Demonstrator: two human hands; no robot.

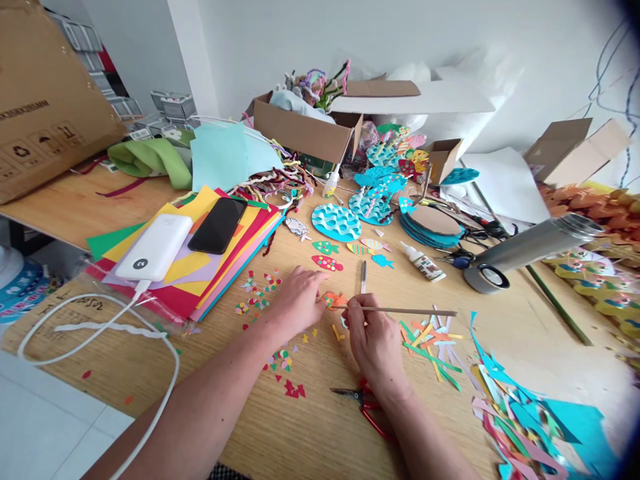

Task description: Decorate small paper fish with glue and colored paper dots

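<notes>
My right hand [373, 337] pinches a thin brown stick [420, 311], which lies roughly level with its tip at a small orange paper fish [334, 299]. The fingertips of my left hand [300, 297] close on the fish's left edge. Just beyond are a red spotted paper fish [327, 263], a green one [325, 247], striped ones [360, 249] and a blue one [383, 261]. A pen [364, 275] lies behind my right hand. Red-handled scissors [369, 407] sit partly under my right wrist. Small paper cuttings [280, 360] are scattered around my left forearm.
At left, a white power bank [155, 247] and black phone [219, 225] rest on coloured paper. A white cable [173, 373] crosses my left forearm. Paper strips [433, 343], scraps [540, 413], a glue bottle [423, 262] and a steel flask [535, 250] lie right. Wavy blue discs [336, 222] stand behind.
</notes>
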